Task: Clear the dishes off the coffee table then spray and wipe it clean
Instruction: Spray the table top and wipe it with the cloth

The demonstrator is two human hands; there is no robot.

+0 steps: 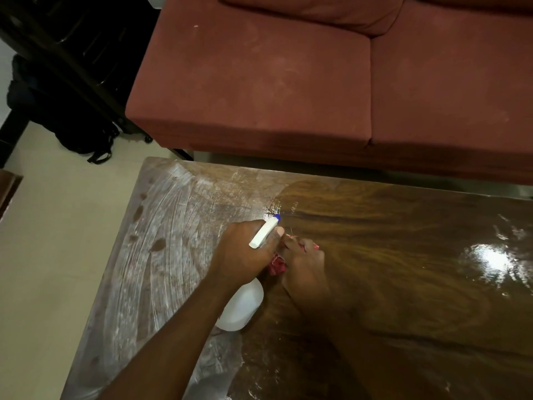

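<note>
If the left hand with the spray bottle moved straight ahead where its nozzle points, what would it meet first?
Probably nothing on the coffee table: the left hand aims the spray bottle up-right over bare wet wood. Beyond the far edge, the sofa comes first, though depth is unclear.

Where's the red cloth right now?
The cloth is bunched between the two hands near the middle of the head view, over the table: the left hand holds the spray bottle, the right hand grips the cloth.
</note>
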